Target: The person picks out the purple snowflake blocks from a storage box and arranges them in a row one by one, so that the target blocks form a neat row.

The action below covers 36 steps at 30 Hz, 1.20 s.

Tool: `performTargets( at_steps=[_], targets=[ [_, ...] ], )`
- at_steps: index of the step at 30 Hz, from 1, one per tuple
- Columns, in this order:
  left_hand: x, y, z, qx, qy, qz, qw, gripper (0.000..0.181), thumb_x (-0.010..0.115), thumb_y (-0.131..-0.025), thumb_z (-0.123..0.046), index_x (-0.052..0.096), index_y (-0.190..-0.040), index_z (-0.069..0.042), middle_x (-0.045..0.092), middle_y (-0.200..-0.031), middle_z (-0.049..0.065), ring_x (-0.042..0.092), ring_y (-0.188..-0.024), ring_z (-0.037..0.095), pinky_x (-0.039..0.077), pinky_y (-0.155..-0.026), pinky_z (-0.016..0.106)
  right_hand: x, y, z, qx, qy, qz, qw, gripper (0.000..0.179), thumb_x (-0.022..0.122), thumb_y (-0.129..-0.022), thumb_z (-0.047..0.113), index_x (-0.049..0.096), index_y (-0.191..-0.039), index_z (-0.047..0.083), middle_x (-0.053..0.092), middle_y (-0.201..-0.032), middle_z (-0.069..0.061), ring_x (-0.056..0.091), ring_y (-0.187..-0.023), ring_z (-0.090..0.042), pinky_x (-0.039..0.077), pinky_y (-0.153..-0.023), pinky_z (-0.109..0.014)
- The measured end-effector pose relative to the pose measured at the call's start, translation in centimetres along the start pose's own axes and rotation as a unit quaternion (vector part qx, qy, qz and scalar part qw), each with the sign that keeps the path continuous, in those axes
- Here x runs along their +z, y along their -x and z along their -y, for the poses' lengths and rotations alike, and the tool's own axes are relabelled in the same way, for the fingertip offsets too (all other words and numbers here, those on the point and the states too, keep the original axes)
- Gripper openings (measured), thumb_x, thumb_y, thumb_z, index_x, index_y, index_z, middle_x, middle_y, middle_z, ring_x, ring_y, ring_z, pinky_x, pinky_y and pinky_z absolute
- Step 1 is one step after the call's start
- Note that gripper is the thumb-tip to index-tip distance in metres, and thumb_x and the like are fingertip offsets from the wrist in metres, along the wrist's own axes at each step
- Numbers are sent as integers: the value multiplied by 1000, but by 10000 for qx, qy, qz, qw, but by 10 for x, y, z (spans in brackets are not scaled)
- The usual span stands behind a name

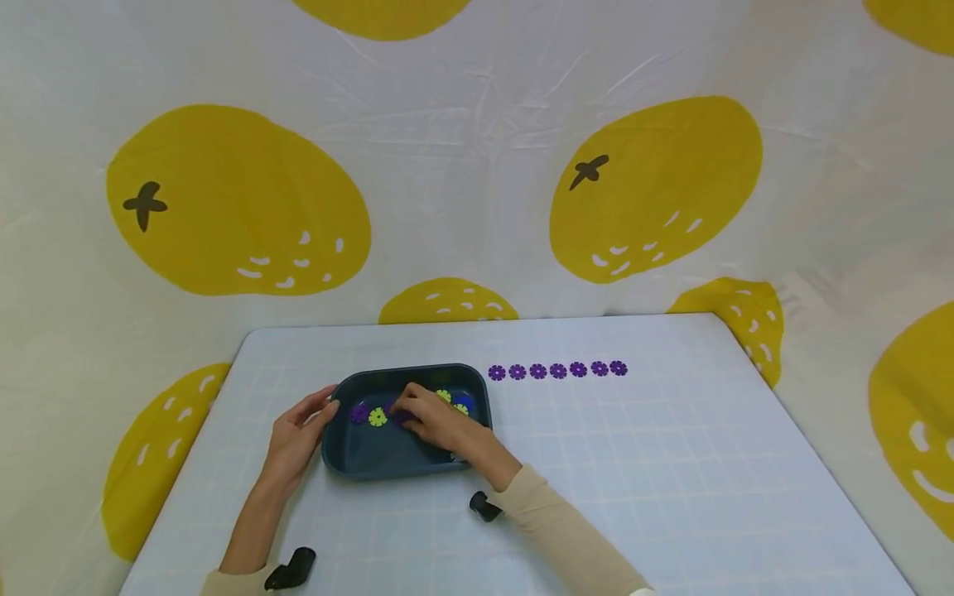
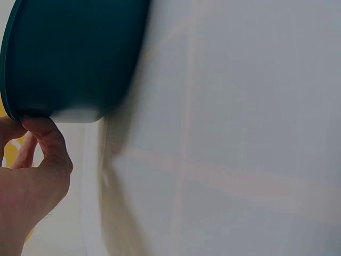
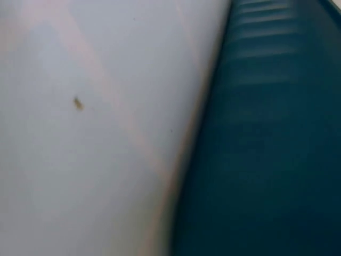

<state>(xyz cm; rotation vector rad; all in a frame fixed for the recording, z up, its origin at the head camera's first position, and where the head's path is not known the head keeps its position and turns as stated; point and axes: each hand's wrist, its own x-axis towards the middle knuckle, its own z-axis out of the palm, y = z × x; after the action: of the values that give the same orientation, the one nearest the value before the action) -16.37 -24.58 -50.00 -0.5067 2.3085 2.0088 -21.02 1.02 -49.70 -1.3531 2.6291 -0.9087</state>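
A dark teal tray (image 1: 387,468) sits on the table with flower-shaped discs in it. At its left end my left hand (image 1: 294,437) grips the rim, and in the left wrist view the thumb and fingers of the left hand (image 2: 34,176) pinch the tray's edge (image 2: 69,101). My right hand (image 1: 436,420) reaches down inside the tray, fingers bent over purple discs; I cannot tell whether they pinch one. Left of those fingers lie a purple disc (image 1: 359,413) and a yellow-green disc (image 1: 378,417). Beyond the hand show another yellow-green disc (image 1: 444,396) and a blue disc (image 1: 464,401).
Several purple flower discs (image 1: 558,371) form a straight row on the white table (image 1: 671,480), right of the tray. Behind the table hangs a white cloth (image 1: 447,165) with big yellow fruit shapes. Black wrist devices (image 1: 294,569) sit at both sleeves.
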Motion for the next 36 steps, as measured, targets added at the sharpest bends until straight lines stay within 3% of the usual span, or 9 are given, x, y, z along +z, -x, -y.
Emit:
performTargets(
  at_steps=[5,13,18,24,28,36],
  targets=[
    [1,1,-1,26,38,8,10000,60,71,-98,-36,55,-150,-12,55,-120,-6,55,-102,2,50,-81,15,-10,7,2,131,-133,127,9997,21,64,-101,3,72,-121,4,63,-112,-8,61,-104,-15,48,-94,-17],
    [0,1,-2,-13,-27,10,10000,59,70,-99,-37,54,-150,-13,54,-123,-5,54,-105,3,49,-83,14,-20,14,-1,-33,-344,-143,9993,20,66,-100,2,74,-117,5,63,-109,-7,61,-100,-15,49,-92,-18],
    [0,0,-2,-95,-33,27,9999,58,69,-100,-35,53,-151,-13,52,-129,-2,54,-106,2,49,-83,13,-25,19,-6,-209,-479,-488,9974,19,68,-98,0,74,-115,3,65,-106,-8,62,-98,-17,50,-90,-19],
    [1,3,-2,73,-53,31,10000,60,71,-98,-40,55,-149,-12,54,-124,-3,55,-106,4,50,-83,13,-32,26,-11,-217,-670,-930,9932,18,70,-96,0,75,-113,1,66,-104,-8,62,-97,-18,52,-88,-20],
    [1,3,-2,95,-59,18,9999,60,71,-97,-42,57,-148,-13,54,-125,-3,56,-106,4,50,-83,14,-34,31,-18,-155,-872,-1290,9877,19,71,-95,-2,75,-113,1,66,-106,-9,64,-97,-18,53,-87,-22],
    [1,1,-1,177,148,19,9997,59,73,-98,-35,56,-147,-8,58,-112,-10,58,-98,0,51,-78,15,-43,42,-29,-57,-1173,-1896,9748,21,74,-92,-3,76,-112,1,67,-103,-11,68,-93,-20,56,-84,-25]
  ],
)
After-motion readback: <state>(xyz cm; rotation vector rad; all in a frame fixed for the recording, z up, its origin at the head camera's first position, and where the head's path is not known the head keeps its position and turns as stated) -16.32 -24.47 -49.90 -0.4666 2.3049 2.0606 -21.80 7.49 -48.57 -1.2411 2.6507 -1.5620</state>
